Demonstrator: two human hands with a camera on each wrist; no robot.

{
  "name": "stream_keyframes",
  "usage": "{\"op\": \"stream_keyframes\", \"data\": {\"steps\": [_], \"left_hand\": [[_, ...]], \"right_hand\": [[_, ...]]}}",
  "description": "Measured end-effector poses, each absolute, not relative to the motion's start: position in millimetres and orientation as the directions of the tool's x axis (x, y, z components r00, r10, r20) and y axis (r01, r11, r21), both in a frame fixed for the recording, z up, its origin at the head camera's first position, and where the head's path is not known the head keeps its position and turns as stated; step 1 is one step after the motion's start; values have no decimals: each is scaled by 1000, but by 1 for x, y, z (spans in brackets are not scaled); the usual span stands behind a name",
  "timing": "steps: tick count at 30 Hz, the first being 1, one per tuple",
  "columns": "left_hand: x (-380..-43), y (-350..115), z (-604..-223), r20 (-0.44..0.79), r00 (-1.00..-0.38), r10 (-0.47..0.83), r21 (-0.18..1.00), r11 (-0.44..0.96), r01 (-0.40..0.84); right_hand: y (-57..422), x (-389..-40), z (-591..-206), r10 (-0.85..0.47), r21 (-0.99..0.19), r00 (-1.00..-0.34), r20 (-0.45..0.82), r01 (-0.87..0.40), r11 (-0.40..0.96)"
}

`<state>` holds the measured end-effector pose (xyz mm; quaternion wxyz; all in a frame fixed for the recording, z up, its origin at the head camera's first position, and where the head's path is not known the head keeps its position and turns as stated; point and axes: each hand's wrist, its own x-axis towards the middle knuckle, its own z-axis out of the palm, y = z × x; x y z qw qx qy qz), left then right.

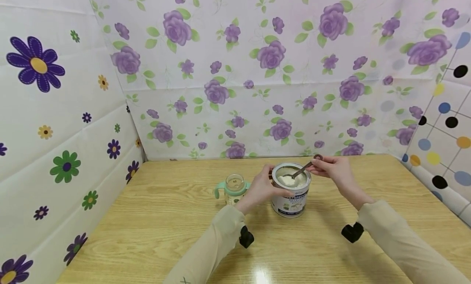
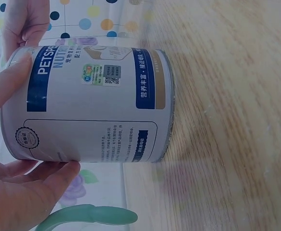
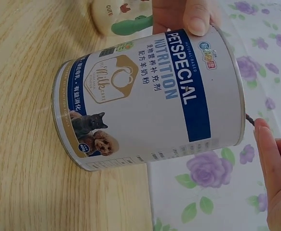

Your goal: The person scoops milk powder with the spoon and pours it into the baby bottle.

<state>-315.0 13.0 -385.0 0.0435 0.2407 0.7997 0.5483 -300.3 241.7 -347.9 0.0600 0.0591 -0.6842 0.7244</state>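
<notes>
A person's left arm (image 1: 206,249) and right arm (image 1: 408,241) reach forward, angled inward toward each other. The left grip (image 1: 263,187) curves wide, thumb (image 2: 7,79) held apart from fingers (image 2: 53,185); the right grip (image 1: 335,171), near it, pinches with fingertips (image 1: 314,168) drawn together, its wrist (image 1: 362,199) slightly higher in the head view.

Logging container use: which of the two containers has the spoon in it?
The white PETSPECIAL can, held by the left hand; the spoon dips into it, while the green-handled bottle shows none.
</notes>
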Motion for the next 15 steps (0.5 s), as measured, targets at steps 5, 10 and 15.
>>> {"op": "stream_keyframes", "data": {"steps": [5,10,15], "left_hand": [[-316,14,-384,195,-884,425,882,318,348],[-316,14,-384,200,-885,420,862,354,363],[-316,14,-385,197,-885,422,864,352,360]], "right_hand": [[248,-301,-351,6,-965,-968,250,-250,-82],[261,-314,-369,-46,-936,-943,329,-319,-146],[249,-296,-352,-13,-949,-956,292,-288,-130]]}}
